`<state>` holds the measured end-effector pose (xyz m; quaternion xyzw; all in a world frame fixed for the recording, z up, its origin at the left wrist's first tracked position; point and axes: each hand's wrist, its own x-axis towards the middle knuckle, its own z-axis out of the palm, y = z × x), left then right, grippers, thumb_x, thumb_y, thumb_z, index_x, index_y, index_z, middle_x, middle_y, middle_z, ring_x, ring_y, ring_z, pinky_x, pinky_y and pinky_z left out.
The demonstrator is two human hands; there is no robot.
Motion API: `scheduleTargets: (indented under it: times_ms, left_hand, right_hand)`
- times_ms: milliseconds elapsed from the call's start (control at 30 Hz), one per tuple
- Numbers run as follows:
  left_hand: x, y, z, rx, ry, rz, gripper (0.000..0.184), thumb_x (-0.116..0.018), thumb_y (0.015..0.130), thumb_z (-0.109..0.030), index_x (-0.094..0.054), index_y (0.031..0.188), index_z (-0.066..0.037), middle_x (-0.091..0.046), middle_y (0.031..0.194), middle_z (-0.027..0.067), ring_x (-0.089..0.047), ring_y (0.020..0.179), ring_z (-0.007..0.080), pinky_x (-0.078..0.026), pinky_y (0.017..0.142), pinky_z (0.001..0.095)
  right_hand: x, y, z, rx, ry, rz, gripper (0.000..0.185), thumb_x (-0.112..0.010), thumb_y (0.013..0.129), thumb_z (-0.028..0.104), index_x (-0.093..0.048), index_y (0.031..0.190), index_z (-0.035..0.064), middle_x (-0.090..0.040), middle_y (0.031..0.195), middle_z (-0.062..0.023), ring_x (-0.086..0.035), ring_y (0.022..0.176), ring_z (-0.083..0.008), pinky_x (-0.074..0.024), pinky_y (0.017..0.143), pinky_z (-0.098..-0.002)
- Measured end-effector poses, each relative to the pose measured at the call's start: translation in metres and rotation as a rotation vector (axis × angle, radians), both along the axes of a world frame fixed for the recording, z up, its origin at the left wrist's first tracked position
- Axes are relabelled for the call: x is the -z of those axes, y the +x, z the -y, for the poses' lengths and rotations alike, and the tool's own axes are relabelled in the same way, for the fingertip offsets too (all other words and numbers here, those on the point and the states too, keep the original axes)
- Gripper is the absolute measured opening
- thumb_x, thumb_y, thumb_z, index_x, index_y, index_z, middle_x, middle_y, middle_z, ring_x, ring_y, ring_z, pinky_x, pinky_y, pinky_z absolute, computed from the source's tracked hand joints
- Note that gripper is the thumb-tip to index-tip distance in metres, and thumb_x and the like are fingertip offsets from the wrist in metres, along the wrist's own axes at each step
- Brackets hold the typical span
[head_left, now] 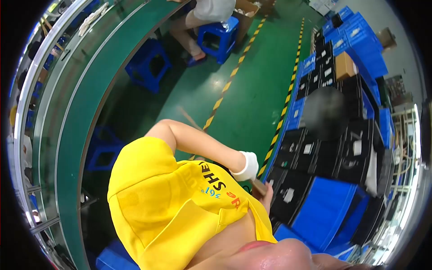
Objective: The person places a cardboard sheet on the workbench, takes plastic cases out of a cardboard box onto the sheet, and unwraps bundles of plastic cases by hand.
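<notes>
A long wooden stick [192, 118] runs slantwise under my left forearm [202, 144]. A thicker brown end of it shows beyond the white wristband [246, 166] on that arm. Past the wristband, my left hand and its fingers are hidden. At the edge of my yellow shirt, my right hand [268, 198] is partly visible, its fingers closed round the stick's near end. What is at the stick's far end cannot be made out.
On the right stand rows of black bins [294, 193] and blue crates [321, 209]. A green bench [85, 103] curves along the left, with blue stools [150, 63] beside it. Ahead, a person sits on another blue stool [219, 38]. Yellow-black tape [229, 81] marks the green floor.
</notes>
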<state>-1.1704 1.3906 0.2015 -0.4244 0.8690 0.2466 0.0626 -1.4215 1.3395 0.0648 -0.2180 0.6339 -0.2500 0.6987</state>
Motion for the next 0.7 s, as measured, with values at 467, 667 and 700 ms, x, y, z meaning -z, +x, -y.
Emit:
scheduleTargets:
  times_ms: [467, 667, 700]
  left_hand:
    - [-0.026, 0.392, 0.456, -0.157, -1.092, -0.392, 0.013, -0.061, 0.067, -0.02, -0.057, 0.079, -0.017, -0.058, 0.084, 0.0011, -0.056, 0.078, 0.0212, -0.044, 0.061, 0.0348]
    - [0.025, 0.561, 0.583, -1.209, -0.665, -1.246, 0.029, -0.058, 0.083, -0.024, -0.057, 0.108, -0.011, -0.058, 0.098, 0.0029, -0.054, 0.08, 0.0159, -0.044, 0.072, 0.0311]
    - [0.068, 0.598, 0.618, -1.394, -0.966, -1.186, 0.038, -0.056, 0.084, -0.031, -0.051, 0.116, -0.01, -0.056, 0.107, 0.0037, -0.053, 0.09, 0.0164, -0.043, 0.078, 0.0315]
  right_hand:
    - [0.041, 0.213, 0.491, -0.338, 0.071, 0.26, 0.03, -0.054, 0.089, 0.025, -0.052, 0.112, 0.007, -0.063, 0.099, -0.0109, -0.056, 0.101, -0.0222, -0.046, 0.086, -0.0387]
    - [0.061, 0.454, 0.751, -0.563, -0.036, 0.791, 0.039, -0.048, 0.09, 0.034, -0.049, 0.12, 0.0087, -0.056, 0.115, -0.0113, -0.057, 0.103, -0.0244, -0.0506, 0.08, -0.0347]
    - [0.06, 0.488, 0.774, -0.573, -0.044, 0.791, 0.039, -0.048, 0.09, 0.034, -0.049, 0.12, 0.0087, -0.056, 0.115, -0.0113, -0.057, 0.103, -0.0244, -0.0506, 0.08, -0.0347]
